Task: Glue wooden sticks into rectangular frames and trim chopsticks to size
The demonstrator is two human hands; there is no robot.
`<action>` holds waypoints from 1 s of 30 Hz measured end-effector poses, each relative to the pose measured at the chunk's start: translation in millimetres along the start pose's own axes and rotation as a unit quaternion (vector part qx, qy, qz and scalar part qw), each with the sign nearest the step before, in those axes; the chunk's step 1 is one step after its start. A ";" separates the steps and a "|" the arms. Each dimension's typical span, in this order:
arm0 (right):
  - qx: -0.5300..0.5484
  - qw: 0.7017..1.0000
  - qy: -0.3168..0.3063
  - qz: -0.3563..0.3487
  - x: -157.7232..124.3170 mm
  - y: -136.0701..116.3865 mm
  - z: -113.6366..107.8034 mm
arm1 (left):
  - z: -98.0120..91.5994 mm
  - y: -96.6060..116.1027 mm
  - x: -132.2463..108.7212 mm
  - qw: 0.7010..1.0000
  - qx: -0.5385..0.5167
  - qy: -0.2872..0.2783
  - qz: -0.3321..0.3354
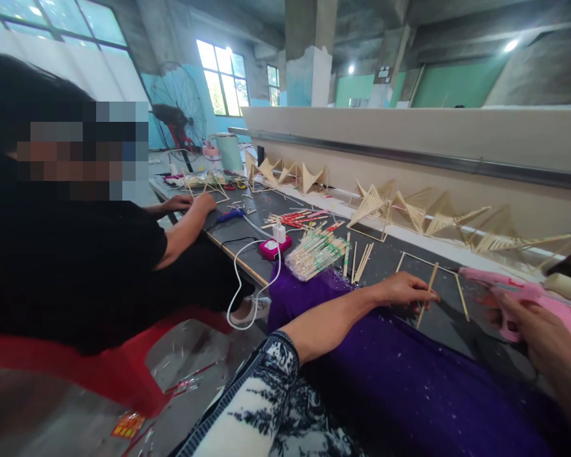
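Dark workbench (385,252): open left hand (403,291) presses a bamboo stick (427,293) flat, right hand (535,327) grips the pink glue gun (514,293), so a sparing dab at the joint seems best.

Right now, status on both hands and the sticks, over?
Left hand pressing wooden stick on stick frame. Right hand grips pink glue gun, nozzle at frame's edge. Chopstick packet lies clear, left.

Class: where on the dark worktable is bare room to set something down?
Bare dark tabletop shows between the loose wooden sticks and the square stick frame at the left hand, and left of the pink charger box. Crowded: the clear-wrapped stick bundle, the stick fan models along the wall, and the pink glue gun in the right hand.
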State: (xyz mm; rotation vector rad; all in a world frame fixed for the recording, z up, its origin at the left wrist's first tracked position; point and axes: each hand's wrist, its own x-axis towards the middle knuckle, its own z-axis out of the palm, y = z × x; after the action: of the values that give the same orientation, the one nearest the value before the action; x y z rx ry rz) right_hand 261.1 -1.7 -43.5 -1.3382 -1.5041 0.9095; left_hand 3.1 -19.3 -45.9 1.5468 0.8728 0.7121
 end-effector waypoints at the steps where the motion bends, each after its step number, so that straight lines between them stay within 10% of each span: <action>1: 0.003 1.000 -0.001 0.028 0.2 -1.5 0.5 | -0.6 0.1 0.4 1.000 0.001 0.001 0.007; 30: 0.091 0.993 -0.034 -0.069 -27.0 -55.4 26.5 | -8.9 13.5 2.8 0.998 0.035 0.044 0.036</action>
State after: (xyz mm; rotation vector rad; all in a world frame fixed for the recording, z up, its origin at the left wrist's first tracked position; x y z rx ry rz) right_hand 218.2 -35.3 -4.4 -1.0675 -1.5069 0.9870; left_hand -0.9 -12.9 -31.3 1.6247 0.9193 0.8138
